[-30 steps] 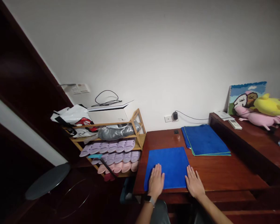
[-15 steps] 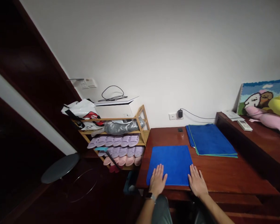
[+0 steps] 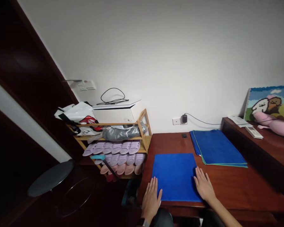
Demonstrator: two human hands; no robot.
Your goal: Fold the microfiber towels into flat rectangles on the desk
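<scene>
A bright blue cloth (image 3: 176, 176) lies flat and nearly square near the front edge of the brown wooden table (image 3: 236, 186). My left hand (image 3: 151, 198) rests at its front left edge, palm down with the fingers stretched out. At the right edge of the cloth, my right hand (image 3: 204, 184) is also palm down, fingers apart, the fingertips by the border. Neither hand grips anything. Behind and to the right lies a stack of darker blue cloths (image 3: 220, 147) with green edging.
A wooden shoe rack (image 3: 146, 143) left of the table bears slippers (image 3: 123, 148), a white box (image 3: 113, 114) and bags. A round stool (image 3: 50, 178) stands further left. On the raised surface at right are a remote (image 3: 253, 131) and a pink plush toy (image 3: 272, 124).
My left hand has moved left and toward me, from on the cloth to its front left edge. My right hand remains along the right edge. The view has shifted slightly.
</scene>
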